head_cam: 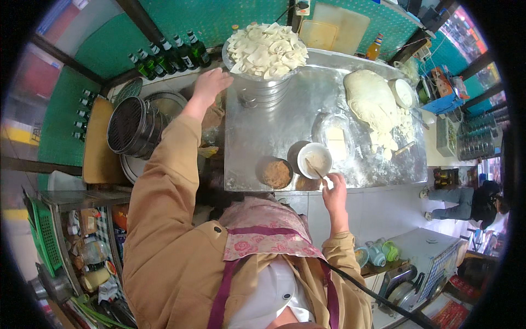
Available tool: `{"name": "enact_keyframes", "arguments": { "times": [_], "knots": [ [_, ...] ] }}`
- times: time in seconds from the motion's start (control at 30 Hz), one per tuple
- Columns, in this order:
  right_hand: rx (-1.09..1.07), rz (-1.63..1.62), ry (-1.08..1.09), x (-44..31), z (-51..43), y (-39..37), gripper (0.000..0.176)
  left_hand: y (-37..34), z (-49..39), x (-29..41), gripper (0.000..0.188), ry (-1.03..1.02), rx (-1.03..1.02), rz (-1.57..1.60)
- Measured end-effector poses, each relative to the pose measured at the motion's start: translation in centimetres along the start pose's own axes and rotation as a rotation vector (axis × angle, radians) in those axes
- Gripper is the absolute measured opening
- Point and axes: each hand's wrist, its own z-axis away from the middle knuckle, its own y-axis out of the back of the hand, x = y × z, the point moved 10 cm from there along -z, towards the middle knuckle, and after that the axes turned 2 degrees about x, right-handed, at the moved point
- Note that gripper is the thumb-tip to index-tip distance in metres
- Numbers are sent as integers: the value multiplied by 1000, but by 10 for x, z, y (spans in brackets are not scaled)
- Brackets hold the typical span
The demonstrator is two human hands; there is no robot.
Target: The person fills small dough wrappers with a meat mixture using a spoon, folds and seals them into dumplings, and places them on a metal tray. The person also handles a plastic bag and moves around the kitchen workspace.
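Note:
My left hand (pixel 213 84) reaches up and left with fingers extended. Its fingertips are beside the rim of a large metal bowl (pixel 227 61); whether they touch it I cannot tell. Folded, wonton-like dough pieces (pixel 267 49) are heaped in that bowl, which sits on a round metal container (pixel 263 92). In my right hand (pixel 335 191) is a thin stick-like utensil (pixel 314 167), its far end inside a white bowl (pixel 328 154) of pale filling or paste. A dark bowl of brown crumbly filling (pixel 276 174) stands left of the white bowl.
The steel worktable (pixel 250 140) bears a large dough mass (pixel 367 96), cut dough pieces (pixel 384 144) and a floured square slab (pixel 337 142). Green bottles (pixel 187 55) line the back ledge. Stacked steamers (pixel 129 127) stand left. Another person (pixel 464 203) is far right.

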Motion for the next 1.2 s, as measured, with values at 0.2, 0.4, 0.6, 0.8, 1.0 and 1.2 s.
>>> {"name": "enact_keyframes", "arguments": {
  "times": [0.2,0.4,0.6,0.8,1.0,1.2],
  "knots": [
    [71,12,-257,46,54,17,16,-2,-64,-27,22,182,-81,140],
    [135,17,-430,61,118,19,8,13,-98,-25,38,-49,-253,-200],
    [96,59,-553,50,161,15,7,-15,-55,18,18,156,-179,209],
    [116,28,-589,50,194,21,10,-46,-14,42,25,-8,-258,268],
    [157,5,-662,93,227,54,12,-180,86,80,36,-118,-462,373],
    [232,-151,-728,165,263,125,22,-365,224,30,36,15,-632,427]
  ]
}}
